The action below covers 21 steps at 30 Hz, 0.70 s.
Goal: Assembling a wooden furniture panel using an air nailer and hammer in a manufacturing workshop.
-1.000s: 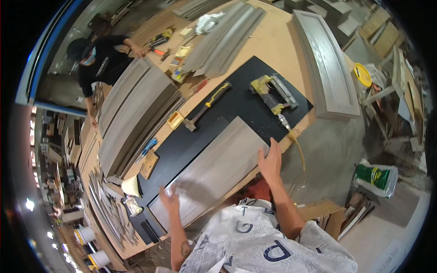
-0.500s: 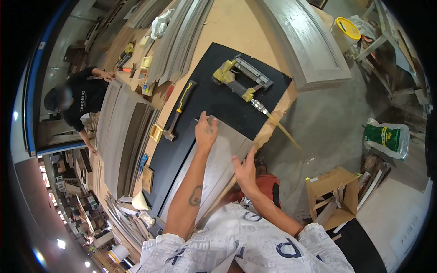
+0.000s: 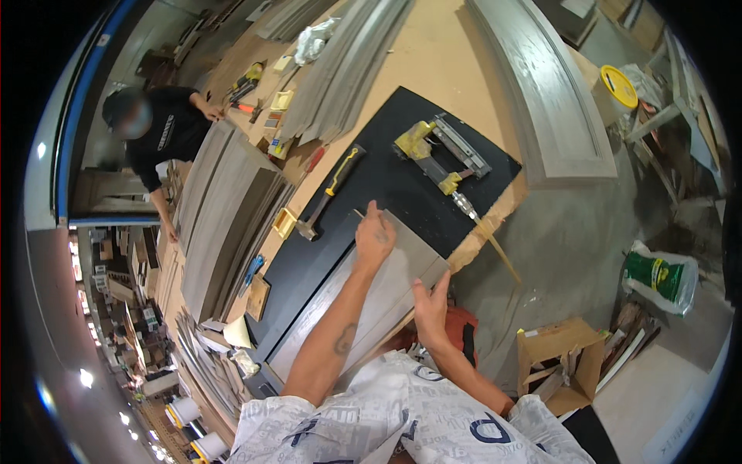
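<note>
A grey wood panel [image 3: 413,263], with a groove along it, lies lengthwise in front of me. My left hand [image 3: 374,238] is closed over its far left corner. Beside those fingertips a short, thin end sticks out, too small to name. At the right edge my right hand [image 3: 431,308] grips the panel, thumb on top and the other fingers along the side. Past the panel, a yellow and grey nail gun [image 3: 423,147] rests on a black mat [image 3: 398,189], joined to an air hose [image 3: 498,247]. A hammer [image 3: 331,193] with a black and yellow handle lies left of it.
Stacked grey panels [image 3: 224,209] stand on the left, where a co-worker in black [image 3: 166,127] has both hands on them. More grey doors [image 3: 553,116] lie at the far right. A cardboard box [image 3: 560,359] and a green bag [image 3: 661,278] are on the right.
The whole view has shifted, so the bench and tools appear further right. Both my hands keep their places on the panel.
</note>
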### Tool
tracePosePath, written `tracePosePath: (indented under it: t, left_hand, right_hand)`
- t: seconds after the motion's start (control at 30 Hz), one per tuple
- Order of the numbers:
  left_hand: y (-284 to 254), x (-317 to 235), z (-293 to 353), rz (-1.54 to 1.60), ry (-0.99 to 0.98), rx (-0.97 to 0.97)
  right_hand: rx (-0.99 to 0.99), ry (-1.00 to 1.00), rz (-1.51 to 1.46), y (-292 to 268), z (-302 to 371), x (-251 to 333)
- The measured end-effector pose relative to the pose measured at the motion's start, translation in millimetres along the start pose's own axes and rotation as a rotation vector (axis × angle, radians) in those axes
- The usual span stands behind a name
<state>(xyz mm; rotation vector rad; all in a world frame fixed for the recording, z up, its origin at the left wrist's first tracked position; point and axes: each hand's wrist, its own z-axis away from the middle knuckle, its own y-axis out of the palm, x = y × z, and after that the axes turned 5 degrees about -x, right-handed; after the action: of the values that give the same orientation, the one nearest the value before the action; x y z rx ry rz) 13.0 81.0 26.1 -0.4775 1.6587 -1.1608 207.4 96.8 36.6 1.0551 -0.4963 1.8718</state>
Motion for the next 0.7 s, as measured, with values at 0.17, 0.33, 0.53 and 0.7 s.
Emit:
tracePosePath:
  t: [0.17,0.33,0.53,0.7]
  left_hand:
    - [-14.9,33.4,23.2,0.187,0.023,-0.158]
    - [-64.4,76.1,142.3,0.290,-0.229,-0.234]
    - [-91.8,142.5,351.9,0.693,-0.949,-0.803]
    - [-110.3,142.7,425.3,0.863,-1.483,-1.399]
  right_hand:
    - [0.043,-0.156,-0.046,-5.6,7.0,0.6]
    - [0.172,-0.707,0.582,-2.9,4.4,24.6]
    - [0.756,-1.266,0.966,113.4,-18.5,1.9]
    - [1.198,-1.418,1.098,195.1,-0.6,-26.8]
